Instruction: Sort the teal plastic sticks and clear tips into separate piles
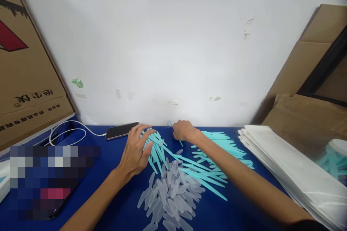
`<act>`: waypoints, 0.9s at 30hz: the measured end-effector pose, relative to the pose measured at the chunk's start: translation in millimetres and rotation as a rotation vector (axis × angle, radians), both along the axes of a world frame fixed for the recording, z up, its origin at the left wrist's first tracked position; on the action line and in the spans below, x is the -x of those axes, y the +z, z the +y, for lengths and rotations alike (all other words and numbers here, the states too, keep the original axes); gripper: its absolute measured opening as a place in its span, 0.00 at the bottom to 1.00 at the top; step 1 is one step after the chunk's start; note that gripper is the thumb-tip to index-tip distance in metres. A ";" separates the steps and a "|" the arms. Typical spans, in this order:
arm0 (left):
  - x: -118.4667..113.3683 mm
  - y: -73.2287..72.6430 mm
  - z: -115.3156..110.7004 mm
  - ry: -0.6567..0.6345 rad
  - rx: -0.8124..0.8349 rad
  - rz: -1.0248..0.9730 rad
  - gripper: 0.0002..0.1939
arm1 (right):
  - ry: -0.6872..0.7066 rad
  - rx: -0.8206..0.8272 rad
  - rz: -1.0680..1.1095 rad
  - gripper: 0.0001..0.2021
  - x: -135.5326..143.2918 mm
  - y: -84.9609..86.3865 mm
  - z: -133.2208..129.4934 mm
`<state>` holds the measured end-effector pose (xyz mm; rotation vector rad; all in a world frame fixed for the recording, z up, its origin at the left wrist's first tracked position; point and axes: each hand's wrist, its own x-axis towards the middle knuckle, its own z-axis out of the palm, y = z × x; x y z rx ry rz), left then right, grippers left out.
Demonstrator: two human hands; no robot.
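Observation:
My left hand (137, 149) rests with fingers apart on the left end of a heap of turquoise pointed sticks (157, 151). Further right, close to the wall, my right hand (183, 130) is closed round one turquoise stick (181, 143), whose two ends poke out past the fingers. More turquoise sticks (222, 144) lie in a pile beyond and beside my right forearm. Nearer to me, a heap of small translucent blade-shaped pieces (173, 195) spreads over the blue tabletop (119, 202), touching some of the sticks.
A phone (120, 131) with a white cable (89, 131) lies left of my left hand. Cardboard boxes (32, 79) stand at left and right. White folded sheets (292, 166) are stacked at right, near a bag of turquoise items (332, 160). A blurred-out dark device lies at left.

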<state>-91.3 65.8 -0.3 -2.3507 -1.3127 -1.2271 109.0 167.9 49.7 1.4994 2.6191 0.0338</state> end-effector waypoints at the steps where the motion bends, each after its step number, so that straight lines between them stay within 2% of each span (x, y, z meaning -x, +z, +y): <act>1: -1.4 0.7 -1.1 -0.009 -0.008 -0.033 0.21 | 0.023 -0.001 0.003 0.16 -6.5 6.2 -4.3; 4: -7.5 1.7 -4.4 -0.055 -0.051 -0.184 0.24 | 0.150 -0.011 0.044 0.16 -26.9 22.2 -29.8; 7: -14.9 -1.0 -7.0 -0.081 -0.102 -0.349 0.25 | 0.289 -0.024 0.094 0.18 -42.0 28.3 -68.1; 11: -24.1 -9.7 -13.6 -0.074 -0.052 -0.356 0.23 | 0.422 -0.020 0.134 0.16 -47.9 21.1 -112.8; 15: -34.1 -13.9 -23.6 -0.026 -0.002 -0.263 0.20 | 0.487 -0.084 0.202 0.14 -45.0 8.2 -132.7; 19: -36.7 -6.7 -25.5 0.038 -0.039 -0.253 0.17 | 0.441 -0.070 0.223 0.14 -52.7 -0.3 -130.4; 24: -24.4 4.8 -18.0 0.148 0.016 -0.264 0.16 | 0.254 -0.057 0.304 0.15 -87.8 -5.8 -112.6; 25: -23.2 4.9 -17.6 0.142 0.047 -0.238 0.17 | 0.205 -0.060 0.342 0.15 -94.3 -7.6 -109.0; 27: -24.3 2.5 -18.7 0.042 0.099 -0.110 0.17 | 0.118 -0.077 0.389 0.15 -103.3 -12.7 -103.3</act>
